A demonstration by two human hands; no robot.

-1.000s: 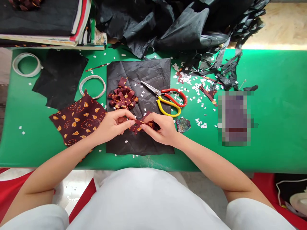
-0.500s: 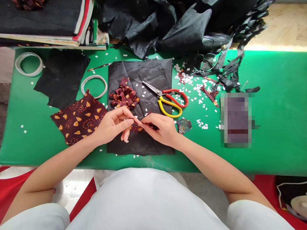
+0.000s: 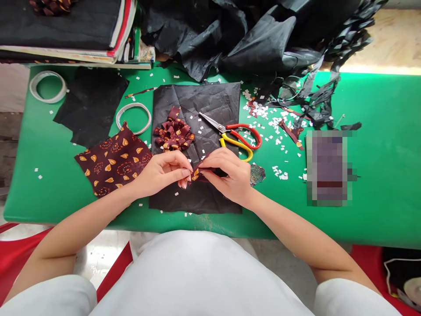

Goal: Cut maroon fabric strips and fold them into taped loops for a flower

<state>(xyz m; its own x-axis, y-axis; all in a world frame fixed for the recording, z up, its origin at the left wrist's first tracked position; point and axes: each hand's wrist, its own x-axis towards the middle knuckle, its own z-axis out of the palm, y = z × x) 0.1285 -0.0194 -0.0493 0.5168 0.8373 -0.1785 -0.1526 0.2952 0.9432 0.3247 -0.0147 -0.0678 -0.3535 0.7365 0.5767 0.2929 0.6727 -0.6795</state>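
Over a creased black sheet [image 3: 197, 101], my right hand [image 3: 232, 175] pinches a small piece of maroon patterned fabric [image 3: 195, 174] between thumb and fingers. My left hand [image 3: 166, 173] is closed in a pinch right beside that piece's left end; whatever lies between its fingertips is too small to make out. Just beyond my hands sits a looped maroon fabric flower [image 3: 174, 131]. Scissors [image 3: 241, 138] with red and yellow handles lie behind my right hand, blades pointing up and left. A larger maroon fabric sheet with orange drop shapes [image 3: 113, 162] is left of my left hand.
Two tape rolls [image 3: 48, 87] [image 3: 133, 118] and a black cloth piece [image 3: 94, 103] lie on the green table [image 3: 378, 175]. White paper bits [image 3: 259, 109] are scattered about. A pixelated rectangular object [image 3: 329, 166] lies right. Stacked books [image 3: 72, 52] and black material [image 3: 230, 35] fill the back.
My left fingers have drawn together into a pinch, and the fabric's orange-marked end now shows between my hands. The whole view has shifted slightly.
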